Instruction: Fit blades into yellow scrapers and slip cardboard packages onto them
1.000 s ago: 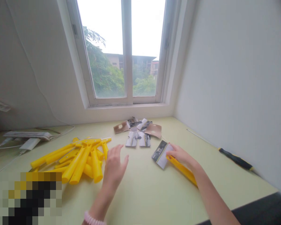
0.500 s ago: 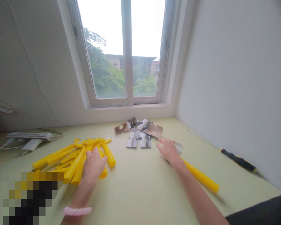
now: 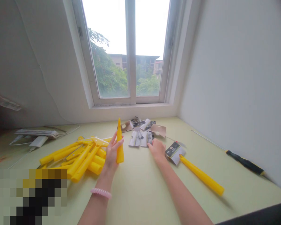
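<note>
My left hand (image 3: pixel 112 154) grips a tapered yellow plastic handle (image 3: pixel 119 143) that stands upright, its point up. Behind it, a pile of yellow plastic handles and scrapers (image 3: pixel 79 159) lies on the pale green table (image 3: pixel 135 187). My right hand (image 3: pixel 157 149) rests, fingers curled, beside several paper packaging cards (image 3: pixel 140 139). Whether it pinches anything is hidden. To its right, a printed card (image 3: pixel 175 153) lies on the narrow end of a loose yellow handle (image 3: pixel 201 176), with a thin metal rod (image 3: pixel 175 140) beyond it.
A black-and-yellow screwdriver (image 3: pixel 245 164) lies along the right wall. A power strip (image 3: pixel 35 132) with white cables sits at the far left. A window (image 3: pixel 131 53) rises behind the table. A pixelated patch covers the lower left corner.
My left hand has lifted a yellow handle out of the pile and holds it upright. My right hand has moved left, off the printed card, toward the other cards.
</note>
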Available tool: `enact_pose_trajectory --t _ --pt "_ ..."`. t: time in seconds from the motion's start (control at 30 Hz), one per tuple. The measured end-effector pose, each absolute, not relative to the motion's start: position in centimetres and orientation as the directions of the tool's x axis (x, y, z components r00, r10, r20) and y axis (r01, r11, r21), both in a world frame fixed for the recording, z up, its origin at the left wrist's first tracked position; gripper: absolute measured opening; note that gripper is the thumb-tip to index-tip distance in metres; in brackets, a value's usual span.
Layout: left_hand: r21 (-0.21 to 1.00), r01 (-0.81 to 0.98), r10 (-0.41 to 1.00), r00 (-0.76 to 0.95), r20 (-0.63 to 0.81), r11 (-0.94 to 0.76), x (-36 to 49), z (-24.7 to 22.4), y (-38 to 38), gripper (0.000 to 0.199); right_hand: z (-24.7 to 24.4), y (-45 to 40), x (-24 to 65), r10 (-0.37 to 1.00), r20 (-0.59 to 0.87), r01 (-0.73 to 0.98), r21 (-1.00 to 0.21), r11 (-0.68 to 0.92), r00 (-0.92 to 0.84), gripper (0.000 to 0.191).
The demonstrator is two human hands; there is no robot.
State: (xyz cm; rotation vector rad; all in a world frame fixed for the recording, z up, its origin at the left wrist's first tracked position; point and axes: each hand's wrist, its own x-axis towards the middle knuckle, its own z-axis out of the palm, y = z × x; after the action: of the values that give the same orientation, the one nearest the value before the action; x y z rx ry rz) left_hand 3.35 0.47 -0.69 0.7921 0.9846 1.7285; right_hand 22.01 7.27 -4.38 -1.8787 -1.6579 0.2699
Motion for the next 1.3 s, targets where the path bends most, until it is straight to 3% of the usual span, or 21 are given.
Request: enact_pose_trajectory --t 0.17,0.33,0.47,0.67,0.8,1.03,1.3 --pt "0.79 -0.594 0.954 -0.296 -0.043 -0.149 3.4 -2.7 0.8 0.054 -4.0 7.7 23.4 0.961 0.21 0.726 -0.688 0.014 0.18 0.02" --pt "0.777 -0.593 0.961 -0.271 0.053 -0.21 3.8 -2.3 0.3 0.047 -2.9 7.4 24.4 0.951 0.25 0.557 -0.823 0.109 0.184 0.015" --pt "0.711 -0.652 0.959 -0.258 0.118 -0.263 3.7 -2.2 0.4 0.037 -2.0 7.0 25.0 0.971 0.238 0.413 -0.887 0.208 0.021 0.018" --pt "0.698 -0.666 0.951 -0.302 0.07 -0.263 3.0 -2.4 0.7 0.042 -0.7 5.8 25.0 0.939 0.203 0.215 -0.94 0.267 -0.278 0.048" --pt "0.738 -0.626 0.946 -0.319 0.053 -0.252 3.0 -2.3 0.6 0.045 -0.3 5.1 24.6 0.88 0.152 0.145 -0.96 0.24 -0.449 0.034" --pt "0.751 -0.612 0.944 -0.328 0.042 -0.246 3.1 -2.3 0.6 0.045 -0.6 5.2 25.0 0.881 0.179 0.392 -0.844 0.366 -0.438 0.009" --pt "0.747 -0.627 0.963 -0.261 0.068 -0.223 3.4 -2.4 0.5 0.049 -0.5 5.0 24.4 0.843 0.332 0.627 -0.564 0.537 -0.423 0.016"
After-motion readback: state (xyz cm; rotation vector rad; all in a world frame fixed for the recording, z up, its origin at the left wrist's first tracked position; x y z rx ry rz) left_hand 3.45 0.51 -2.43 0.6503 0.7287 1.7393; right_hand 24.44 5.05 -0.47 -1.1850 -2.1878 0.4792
